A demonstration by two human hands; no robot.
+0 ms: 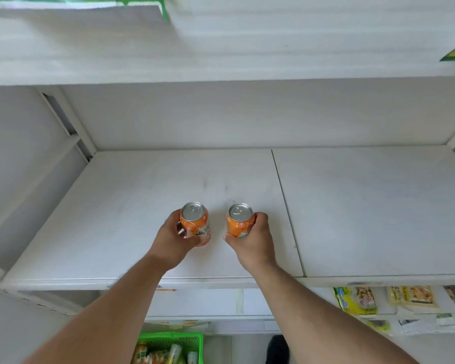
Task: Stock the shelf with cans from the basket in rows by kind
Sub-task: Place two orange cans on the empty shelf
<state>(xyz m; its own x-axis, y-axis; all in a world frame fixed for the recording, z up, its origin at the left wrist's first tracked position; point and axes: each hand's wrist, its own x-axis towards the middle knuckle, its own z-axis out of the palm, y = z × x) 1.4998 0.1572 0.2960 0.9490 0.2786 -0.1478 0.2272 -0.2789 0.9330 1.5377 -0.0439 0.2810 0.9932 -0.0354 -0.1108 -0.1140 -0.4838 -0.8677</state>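
Two orange soda cans stand upright side by side over the white shelf [116,219], near its middle. My left hand [171,240] is wrapped around the left orange can [195,222] from the left side. My right hand [255,240] grips the right orange can [240,220] from the right. A small gap separates the two cans. Whether their bases rest on the shelf board I cannot tell. Far below, at the bottom edge, a green basket [171,338] holds several more cans of mixed colours.
The shelf board has a seam [286,211] running front to back right of the cans. A shelf above [221,61] overhangs. Snack packets [360,298] lie on a lower shelf at the right. A dark shoe [277,349] is on the floor beside the basket.
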